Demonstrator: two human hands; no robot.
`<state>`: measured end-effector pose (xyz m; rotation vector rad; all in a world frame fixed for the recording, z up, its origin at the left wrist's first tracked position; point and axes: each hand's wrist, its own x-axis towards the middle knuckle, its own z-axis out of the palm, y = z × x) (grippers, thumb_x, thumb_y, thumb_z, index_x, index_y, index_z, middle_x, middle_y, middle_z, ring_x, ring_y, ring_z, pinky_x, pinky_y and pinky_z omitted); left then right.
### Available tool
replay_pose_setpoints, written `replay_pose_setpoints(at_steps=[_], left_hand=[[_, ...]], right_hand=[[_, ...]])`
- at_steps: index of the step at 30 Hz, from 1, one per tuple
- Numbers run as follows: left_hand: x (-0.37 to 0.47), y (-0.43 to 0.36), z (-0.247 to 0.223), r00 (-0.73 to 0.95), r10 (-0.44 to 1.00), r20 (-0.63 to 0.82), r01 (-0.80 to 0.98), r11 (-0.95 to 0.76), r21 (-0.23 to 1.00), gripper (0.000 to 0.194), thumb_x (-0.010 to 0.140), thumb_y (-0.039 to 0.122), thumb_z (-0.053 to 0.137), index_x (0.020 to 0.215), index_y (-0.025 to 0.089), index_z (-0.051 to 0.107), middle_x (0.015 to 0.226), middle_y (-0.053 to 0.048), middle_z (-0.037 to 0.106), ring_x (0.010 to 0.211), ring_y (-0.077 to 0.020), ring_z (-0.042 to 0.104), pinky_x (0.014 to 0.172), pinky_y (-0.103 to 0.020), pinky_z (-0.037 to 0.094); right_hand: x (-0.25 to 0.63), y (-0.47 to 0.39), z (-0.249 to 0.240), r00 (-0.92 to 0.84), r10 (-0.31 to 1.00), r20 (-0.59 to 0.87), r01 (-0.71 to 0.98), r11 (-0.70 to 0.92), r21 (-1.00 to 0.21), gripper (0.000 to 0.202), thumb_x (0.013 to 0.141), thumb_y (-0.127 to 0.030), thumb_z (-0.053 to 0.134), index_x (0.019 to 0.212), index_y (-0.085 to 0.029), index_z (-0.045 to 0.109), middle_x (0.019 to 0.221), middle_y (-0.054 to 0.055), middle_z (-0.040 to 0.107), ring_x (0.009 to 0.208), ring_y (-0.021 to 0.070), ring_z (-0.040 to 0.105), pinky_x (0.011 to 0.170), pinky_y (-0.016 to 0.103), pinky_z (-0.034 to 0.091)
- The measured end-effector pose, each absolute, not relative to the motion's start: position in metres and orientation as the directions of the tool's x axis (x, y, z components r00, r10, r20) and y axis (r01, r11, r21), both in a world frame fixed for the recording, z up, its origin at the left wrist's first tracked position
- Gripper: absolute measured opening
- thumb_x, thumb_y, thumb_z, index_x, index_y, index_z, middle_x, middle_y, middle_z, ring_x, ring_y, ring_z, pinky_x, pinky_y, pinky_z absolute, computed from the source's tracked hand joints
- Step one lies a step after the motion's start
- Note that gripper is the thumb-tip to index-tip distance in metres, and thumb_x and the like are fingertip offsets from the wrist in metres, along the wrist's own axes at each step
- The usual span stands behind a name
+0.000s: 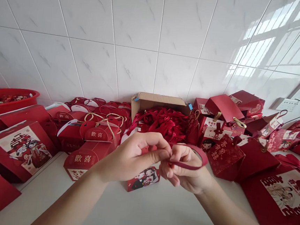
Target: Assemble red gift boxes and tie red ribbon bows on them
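Observation:
My left hand (135, 156) and my right hand (187, 168) meet over the middle of the table, fingertips pinched together. Between them is a dark red ribbon (201, 158), its loop curving out over the back of my right hand. The exact spot where the fingers meet on the ribbon is partly hidden. Below and behind my hands, a small red gift box (144, 179) with a printed couple stands on the white table, its upper part covered by my hands. Behind it, an open cardboard box (161, 99) holds a heap of red satin ribbons (165, 122).
Red gift boxes (83, 157) with gold lettering crowd the left, some with twisted gold cord (109, 123). A red basin (11, 104) stands at the far left. More red boxes (223, 157) and a large red bag (278, 200) fill the right. A tiled wall (132, 69) closes off the back.

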<state>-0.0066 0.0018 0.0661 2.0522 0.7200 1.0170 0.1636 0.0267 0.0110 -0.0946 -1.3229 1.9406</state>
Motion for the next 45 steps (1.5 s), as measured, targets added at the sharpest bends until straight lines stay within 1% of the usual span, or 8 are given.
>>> replay_pose_setpoints(at_steps=[7, 10, 14, 19, 23, 32, 39, 45], left_hand=[[-0.052, 0.001, 0.026, 0.206, 0.873, 0.442, 0.669, -0.455, 0.587, 0.048, 0.087, 0.048, 0.058, 0.127, 0.024, 0.047, 0.112, -0.01, 0.059, 0.107, -0.0252, 0.059, 0.084, -0.035, 0.053], [-0.058, 0.002, -0.005, 0.117, 0.906, 0.407, 0.614, -0.388, 0.688, 0.081, 0.078, 0.047, 0.069, 0.143, 0.025, 0.027, 0.117, -0.012, 0.059, 0.108, -0.0269, 0.061, 0.089, -0.04, 0.051], [-0.05, 0.007, -0.032, 0.007, 0.917, 0.399, 0.383, -0.371, 0.846, 0.078, 0.08, 0.038, 0.07, 0.144, 0.028, 0.025, 0.095, -0.003, 0.067, 0.086, -0.0197, 0.067, 0.083, -0.034, 0.053], [-0.043, 0.008, -0.038, 0.052, 0.895, 0.444, 0.319, -0.436, 0.842, 0.045, 0.085, 0.034, 0.064, 0.126, 0.026, 0.047, 0.096, -0.002, 0.067, 0.081, -0.0165, 0.066, 0.076, -0.027, 0.051], [-0.041, 0.004, -0.037, 0.146, 0.889, 0.434, 0.313, -0.458, 0.832, 0.016, 0.088, 0.033, 0.059, 0.098, 0.02, 0.061, 0.092, -0.002, 0.065, 0.084, -0.0154, 0.063, 0.077, -0.023, 0.049], [-0.035, -0.002, -0.043, 0.156, 0.919, 0.363, 0.133, -0.384, 0.914, 0.015, 0.09, 0.033, 0.057, 0.093, 0.019, 0.058, 0.11, -0.005, 0.064, 0.1, -0.0172, 0.059, 0.087, -0.026, 0.047], [-0.033, -0.006, -0.049, 0.191, 0.914, 0.357, 0.115, -0.383, 0.917, 0.01, 0.093, 0.029, 0.052, 0.094, 0.019, 0.054, 0.089, -0.002, 0.065, 0.084, -0.0148, 0.06, 0.076, -0.024, 0.047], [-0.034, -0.008, -0.053, 0.198, 0.912, 0.359, 0.136, -0.388, 0.911, 0.014, 0.093, 0.034, 0.052, 0.096, 0.02, 0.054, 0.097, -0.004, 0.066, 0.089, -0.0167, 0.061, 0.081, -0.027, 0.047]], right_hand=[[0.186, 0.037, 0.012, -0.53, 0.639, 0.558, -0.343, 0.44, -0.83, 0.011, 0.08, -0.026, 0.074, 0.072, -0.02, 0.07, 0.071, 0.0, 0.07, 0.067, 0.0118, 0.064, 0.081, 0.034, 0.051], [0.191, 0.035, -0.002, -0.576, 0.575, 0.581, -0.117, 0.645, -0.755, 0.01, 0.085, -0.022, 0.069, 0.075, -0.022, 0.071, 0.075, -0.001, 0.072, 0.071, 0.0107, 0.065, 0.107, 0.045, 0.033], [0.186, 0.038, -0.032, -0.484, 0.541, 0.688, 0.024, 0.794, -0.608, 0.012, 0.088, -0.019, 0.065, 0.08, -0.025, 0.071, 0.08, -0.002, 0.072, 0.074, 0.0107, 0.066, 0.114, 0.049, 0.02], [0.17, 0.037, -0.05, -0.463, 0.441, 0.769, -0.048, 0.853, -0.519, 0.019, 0.089, -0.011, 0.059, 0.088, -0.025, 0.071, 0.084, 0.001, 0.072, 0.076, 0.0119, 0.068, 0.088, 0.033, 0.047], [0.157, 0.026, -0.051, -0.469, 0.376, 0.799, 0.028, 0.911, -0.412, 0.017, 0.088, -0.012, 0.059, 0.086, -0.024, 0.07, 0.081, -0.001, 0.072, 0.074, 0.0119, 0.067, 0.081, 0.032, 0.044], [0.145, 0.014, -0.058, -0.322, 0.426, 0.846, 0.257, 0.899, -0.355, 0.015, 0.088, -0.012, 0.058, 0.098, -0.024, 0.062, 0.082, -0.001, 0.073, 0.069, 0.0129, 0.066, 0.086, 0.037, 0.04], [0.141, 0.006, -0.059, -0.257, 0.42, 0.871, 0.389, 0.869, -0.304, 0.019, 0.087, -0.006, 0.056, 0.093, -0.023, 0.06, 0.075, -0.005, 0.071, 0.059, 0.0093, 0.061, 0.096, 0.039, 0.035], [0.143, 0.001, -0.054, -0.184, 0.399, 0.898, 0.458, 0.843, -0.281, 0.016, 0.085, -0.009, 0.063, 0.089, -0.024, 0.066, 0.076, -0.003, 0.069, 0.065, 0.0109, 0.061, 0.084, 0.037, 0.034]])
